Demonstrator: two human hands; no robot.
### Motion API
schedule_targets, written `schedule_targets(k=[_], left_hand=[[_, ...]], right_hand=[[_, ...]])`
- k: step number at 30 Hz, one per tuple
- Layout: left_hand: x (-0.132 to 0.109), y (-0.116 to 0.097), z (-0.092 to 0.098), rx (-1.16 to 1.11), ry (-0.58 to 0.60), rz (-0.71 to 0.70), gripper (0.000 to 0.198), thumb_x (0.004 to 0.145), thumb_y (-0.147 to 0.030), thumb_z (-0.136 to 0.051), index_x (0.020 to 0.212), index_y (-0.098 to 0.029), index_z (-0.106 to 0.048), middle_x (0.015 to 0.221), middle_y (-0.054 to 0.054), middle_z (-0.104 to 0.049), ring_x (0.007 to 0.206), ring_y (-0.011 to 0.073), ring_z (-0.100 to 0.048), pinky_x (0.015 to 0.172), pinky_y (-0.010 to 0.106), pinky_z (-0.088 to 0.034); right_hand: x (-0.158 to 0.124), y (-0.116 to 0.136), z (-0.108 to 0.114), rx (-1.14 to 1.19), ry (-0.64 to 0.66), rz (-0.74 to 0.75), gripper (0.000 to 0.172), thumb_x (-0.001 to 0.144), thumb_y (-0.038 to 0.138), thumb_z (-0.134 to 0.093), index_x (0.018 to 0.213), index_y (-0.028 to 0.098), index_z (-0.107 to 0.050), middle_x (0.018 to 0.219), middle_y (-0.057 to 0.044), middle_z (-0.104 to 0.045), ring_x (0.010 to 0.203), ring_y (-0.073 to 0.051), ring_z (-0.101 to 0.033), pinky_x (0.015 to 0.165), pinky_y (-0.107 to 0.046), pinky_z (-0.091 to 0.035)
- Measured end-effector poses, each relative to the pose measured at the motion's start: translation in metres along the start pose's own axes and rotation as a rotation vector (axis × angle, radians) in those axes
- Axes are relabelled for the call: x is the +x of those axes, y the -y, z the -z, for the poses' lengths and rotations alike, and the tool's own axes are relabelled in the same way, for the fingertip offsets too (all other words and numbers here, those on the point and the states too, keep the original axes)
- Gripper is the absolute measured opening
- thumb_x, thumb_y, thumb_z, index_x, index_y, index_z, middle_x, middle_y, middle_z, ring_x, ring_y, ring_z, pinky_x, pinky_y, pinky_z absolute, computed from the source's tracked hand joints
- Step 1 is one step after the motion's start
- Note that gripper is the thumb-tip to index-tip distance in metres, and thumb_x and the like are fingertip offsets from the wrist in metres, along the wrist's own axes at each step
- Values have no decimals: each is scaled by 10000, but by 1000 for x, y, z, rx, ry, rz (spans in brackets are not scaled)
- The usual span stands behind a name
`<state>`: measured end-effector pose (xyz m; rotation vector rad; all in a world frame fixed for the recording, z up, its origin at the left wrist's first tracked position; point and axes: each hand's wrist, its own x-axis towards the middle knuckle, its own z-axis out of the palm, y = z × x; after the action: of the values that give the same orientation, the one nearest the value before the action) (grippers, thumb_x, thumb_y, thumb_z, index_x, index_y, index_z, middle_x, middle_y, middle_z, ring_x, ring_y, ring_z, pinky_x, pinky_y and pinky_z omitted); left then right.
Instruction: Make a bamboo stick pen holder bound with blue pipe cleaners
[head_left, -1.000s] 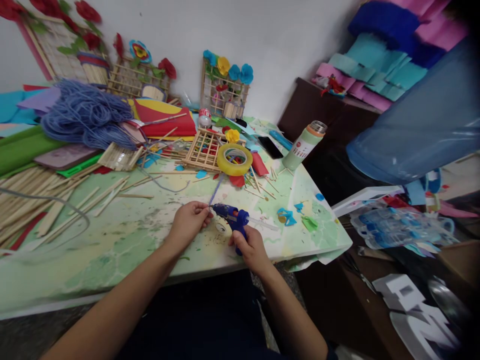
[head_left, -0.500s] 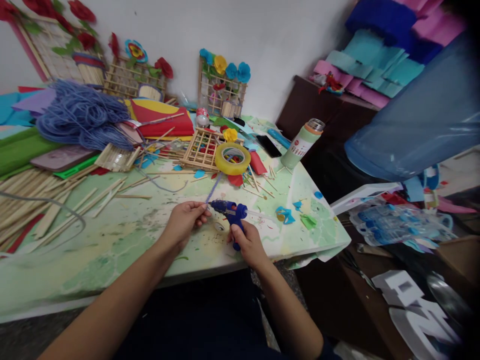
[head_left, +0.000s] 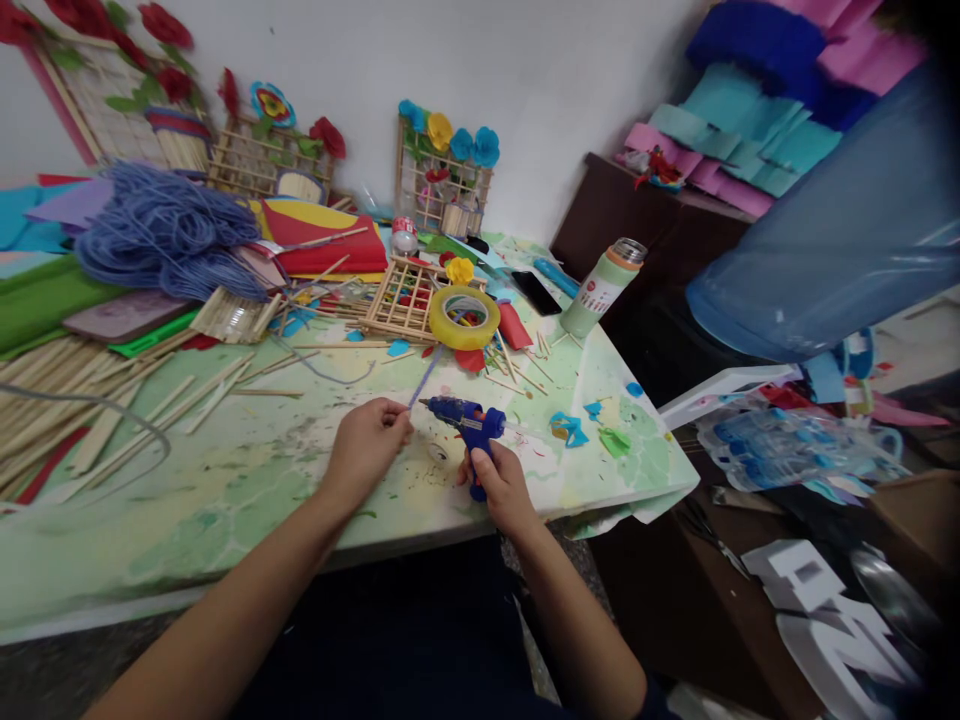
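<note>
My right hand (head_left: 501, 485) is wrapped round the handle of a blue hot glue gun (head_left: 472, 422), with a clear glue stick (head_left: 525, 432) poking out of its back. The gun's nozzle points left, a short gap from my left hand (head_left: 373, 436). That hand pinches the near end of a thin blue-purple cord (head_left: 424, 380), which runs up the tablecloth towards a roll of yellow tape (head_left: 465, 318). The tape leans on a small lattice of wooden sticks (head_left: 397, 300) with a yellow paper flower (head_left: 460, 270) behind it.
Loose bamboo sticks (head_left: 82, 400) and a heap of blue cord (head_left: 165, 230) cover the table's left. A phone (head_left: 536, 292) and a green bottle (head_left: 604, 288) stand or lie at the back right. Paper scraps (head_left: 570, 430) lie right of the gun. A large blue barrel (head_left: 817, 230) is beyond.
The glue gun in my right hand has moved slightly right, its nozzle now apart from my left fingers. My left hand has shifted slightly left and still pinches the cord.
</note>
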<state>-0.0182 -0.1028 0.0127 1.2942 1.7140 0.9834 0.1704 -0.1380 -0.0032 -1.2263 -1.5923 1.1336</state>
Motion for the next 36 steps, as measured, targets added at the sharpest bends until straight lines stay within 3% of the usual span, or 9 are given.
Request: schedule_targets(k=[4,9,30,36], left_hand=[[-5,-6,3,380,-108,-178,200,794,-311,-505,806,-184,-659,793,71,-711,748,222,-642,669,299,-427],[-8,-4,2,571,-166,-257,248,838,-308,-449,859,-191,-667,827,82,-713,786,240,-640,685,305,-408],[-9,-1,-2,920,-120,-368,328,908,-267,-347,893,-156,-655,797,116,-704,746,241,-649,636,306,-379],[-9,0,-2,854,-122,-376,318,897,-269,-361,870,-149,-654,789,130,-699,744,270,-647,636,330,-387]], right_hand=[[-2,6,0,-97,29,2,432,871,495,-416,632,163,-554,581,-21,-539,549,-119,-489,547,-235,-379],[-2,8,-1,-110,30,9,416,868,465,-422,626,158,-565,561,-13,-522,533,-116,-476,539,-234,-365],[4,14,-9,-221,42,-12,342,875,415,-439,650,174,-530,585,-10,-539,552,-125,-461,540,-244,-339],[-5,17,-3,-236,25,-26,340,868,411,-441,639,174,-523,587,-8,-537,568,-126,-472,555,-245,-335]])
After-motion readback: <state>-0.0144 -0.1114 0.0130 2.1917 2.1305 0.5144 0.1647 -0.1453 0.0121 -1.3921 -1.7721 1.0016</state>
